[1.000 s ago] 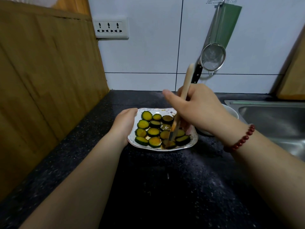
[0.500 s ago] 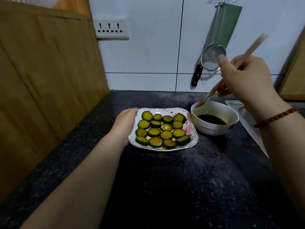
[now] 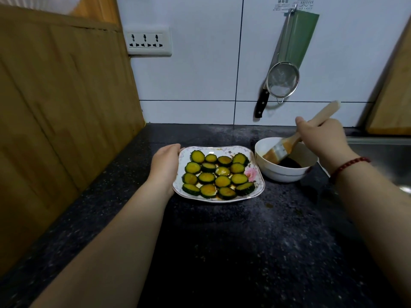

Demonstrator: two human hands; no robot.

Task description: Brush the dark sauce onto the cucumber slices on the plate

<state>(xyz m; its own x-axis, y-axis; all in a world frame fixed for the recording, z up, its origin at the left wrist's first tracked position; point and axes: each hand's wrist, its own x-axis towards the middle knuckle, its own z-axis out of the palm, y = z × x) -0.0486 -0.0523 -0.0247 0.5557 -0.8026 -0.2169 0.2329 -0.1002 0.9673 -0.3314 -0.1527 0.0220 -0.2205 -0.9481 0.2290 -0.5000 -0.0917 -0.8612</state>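
A white floral plate rests on the dark counter, covered with several cucumber slices that are glossy with brown sauce. My left hand grips the plate's left rim. To the right of the plate stands a white bowl of dark sauce. My right hand holds a wooden-handled brush, its bristles down inside the bowl at the sauce's left edge.
A dark speckled counter runs toward me. A wooden panel stands at the left, and a steel sink lies at the right. A knife and a strainer hang on the tiled wall, beside a socket.
My right hand lifted the brush off the cucumber slices, carried it right above the bowl, then lowered its bristles into the sauce. The left hand stayed on the plate.
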